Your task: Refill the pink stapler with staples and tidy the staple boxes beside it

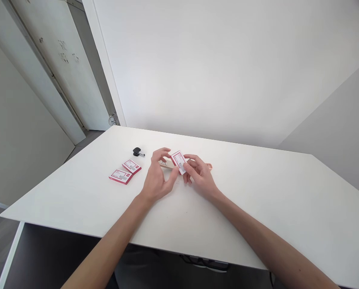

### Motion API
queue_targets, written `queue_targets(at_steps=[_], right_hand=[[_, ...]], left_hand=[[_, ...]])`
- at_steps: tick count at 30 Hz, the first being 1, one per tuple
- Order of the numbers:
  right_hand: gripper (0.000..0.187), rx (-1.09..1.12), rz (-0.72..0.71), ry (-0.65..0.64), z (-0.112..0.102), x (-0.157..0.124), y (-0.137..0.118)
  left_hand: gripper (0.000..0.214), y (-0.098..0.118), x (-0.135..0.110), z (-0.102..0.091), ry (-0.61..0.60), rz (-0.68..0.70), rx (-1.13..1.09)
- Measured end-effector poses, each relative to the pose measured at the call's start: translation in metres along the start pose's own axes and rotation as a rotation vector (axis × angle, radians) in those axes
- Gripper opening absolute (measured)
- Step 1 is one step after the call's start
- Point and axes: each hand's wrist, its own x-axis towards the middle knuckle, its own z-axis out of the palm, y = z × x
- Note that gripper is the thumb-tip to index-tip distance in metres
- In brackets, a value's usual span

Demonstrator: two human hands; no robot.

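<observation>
Box (178,161): small and flat, with a white face, a red border and red edges. It is held tilted just above the middle of the white table (257,192). The right hand (201,176) pinches its right end between fingers and thumb. The left hand (157,177) curls loosely at its left side, fingers spread apart, thumb tip by the near corner; contact is unclear. Two like boxes (131,166) lie to the left, a black object (138,152) farther off, and a beige object (167,163) sits partly hidden behind the hands.
</observation>
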Motion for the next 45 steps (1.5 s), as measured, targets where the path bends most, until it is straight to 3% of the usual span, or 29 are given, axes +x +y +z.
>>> queue_targets(at_steps=[4,9,16,45], right_hand=[[0.046,0.147,0.126,-0.182,-0.003,0.003,0.001],[0.044,0.252,0.183,-0.226,-0.007,0.004,0.004],[0.041,0.274,0.194,-0.276,-0.009,0.005,0.005],[0.039,0.336,0.261,-0.282,-0.009,0.004,0.006]], left_hand=[[0.023,0.01,0.002,-0.001,0.01,-0.217,-0.187],[0.022,0.019,0.007,-0.003,0.006,-0.357,-0.343],[0.03,0.016,0.011,-0.007,-0.038,-0.417,-0.493],[0.037,0.02,0.014,-0.01,-0.006,-0.502,-0.517]])
